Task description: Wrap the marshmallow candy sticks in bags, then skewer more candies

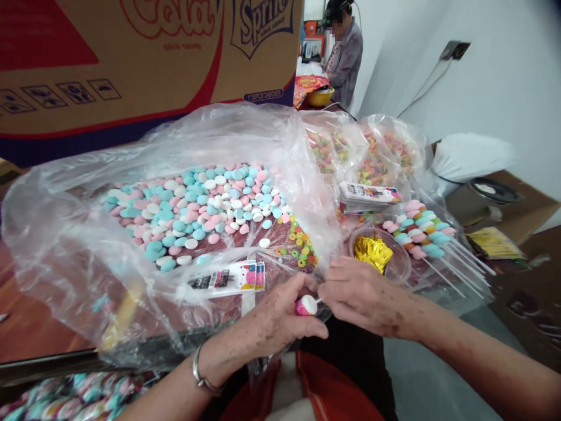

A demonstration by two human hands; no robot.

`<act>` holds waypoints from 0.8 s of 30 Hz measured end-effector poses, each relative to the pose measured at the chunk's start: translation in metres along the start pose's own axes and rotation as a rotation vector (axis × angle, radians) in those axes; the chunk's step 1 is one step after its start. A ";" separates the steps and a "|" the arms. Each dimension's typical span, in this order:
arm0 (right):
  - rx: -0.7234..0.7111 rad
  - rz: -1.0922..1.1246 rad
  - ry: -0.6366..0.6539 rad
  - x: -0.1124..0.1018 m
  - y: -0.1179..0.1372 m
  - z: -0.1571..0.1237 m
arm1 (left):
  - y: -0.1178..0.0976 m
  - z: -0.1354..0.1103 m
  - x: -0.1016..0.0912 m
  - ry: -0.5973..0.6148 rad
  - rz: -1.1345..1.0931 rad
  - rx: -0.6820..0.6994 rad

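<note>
You sit over a low table spread with sweets, seen from your own head. Your left hand [284,318], with a silver bracelet [199,371] on its wrist, curls around a small piece of candy [309,304] between thumb and fingers; its round white face points up, with bright pink just beside it. Your right hand [362,295] comes in from the other side, fingers folded and tips drawn narrowly together beside the candy; you cannot tell from this view what lies between those tips. The candy is at the table's near edge, above your lap.

Ahead of your left hand lie printed cards [252,275] on clear plastic [258,131]. Beyond them spreads a wide heap of pink, blue and white candies [193,216], with small colored rings [302,248] at its right edge. Just past your right hand stands a round clear tub [405,266] of shiny gold strips [372,252]. Farther right lie candy skewers [421,225] on white sticks, near a stack of cards [370,196]. Behind these are clear bags of colored rings [368,152] and a metal mug [480,199]. A big cardboard box [153,70] fills the upper left. In the background, a co-worker [346,55] stands at another table.
</note>
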State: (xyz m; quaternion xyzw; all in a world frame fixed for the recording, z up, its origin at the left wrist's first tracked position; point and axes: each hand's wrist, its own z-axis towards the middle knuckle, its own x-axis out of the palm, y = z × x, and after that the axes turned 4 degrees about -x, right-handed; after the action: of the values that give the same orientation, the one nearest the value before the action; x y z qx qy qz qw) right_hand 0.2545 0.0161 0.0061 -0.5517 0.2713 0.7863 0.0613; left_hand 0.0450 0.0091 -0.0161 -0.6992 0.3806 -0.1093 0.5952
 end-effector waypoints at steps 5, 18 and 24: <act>-0.082 0.018 0.024 0.012 -0.003 0.002 | -0.005 0.002 0.004 -0.045 -0.049 0.050; -0.130 -0.012 0.012 -0.004 -0.010 0.019 | -0.004 -0.013 -0.004 0.054 -0.543 -0.344; 0.121 -0.173 -0.370 0.001 -0.006 0.025 | -0.006 -0.008 -0.006 -0.212 -0.611 -0.301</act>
State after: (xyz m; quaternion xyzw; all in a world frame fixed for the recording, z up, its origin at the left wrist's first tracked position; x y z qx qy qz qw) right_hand 0.2357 0.0335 0.0086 -0.4146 0.2540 0.8482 0.2104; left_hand 0.0383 0.0072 -0.0064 -0.8681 0.1017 -0.1518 0.4615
